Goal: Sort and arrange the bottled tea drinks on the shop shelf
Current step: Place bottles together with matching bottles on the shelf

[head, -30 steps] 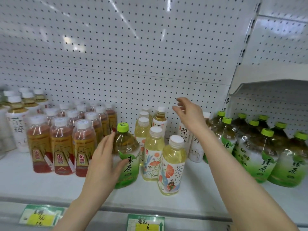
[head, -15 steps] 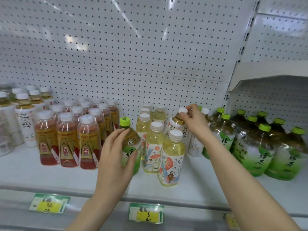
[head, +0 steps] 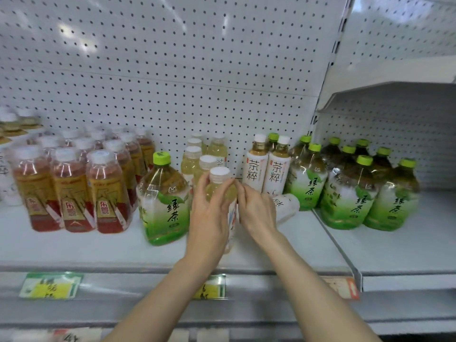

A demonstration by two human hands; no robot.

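Observation:
My left hand grips the front pale-yellow tea bottle with a white cap and flowered label, standing near the front of the shelf. My right hand rests its fingertips against that bottle's right side. More pale-yellow bottles stand in a row behind it. A big green-tea bottle stands just to the left. Two white-label tea bottles stand upright to the right, and a third white-label bottle lies on its side behind my right hand.
Red-orange tea bottles fill the left of the shelf. Several big green-tea bottles crowd the right, across a metal divider. Pegboard forms the back wall. Price tags sit on the front rail.
My left hand left the big green-tea bottle and moved right onto the front pale-yellow bottle. My right hand came down from the white-label bottles to it. One white-label bottle now lies on its side.

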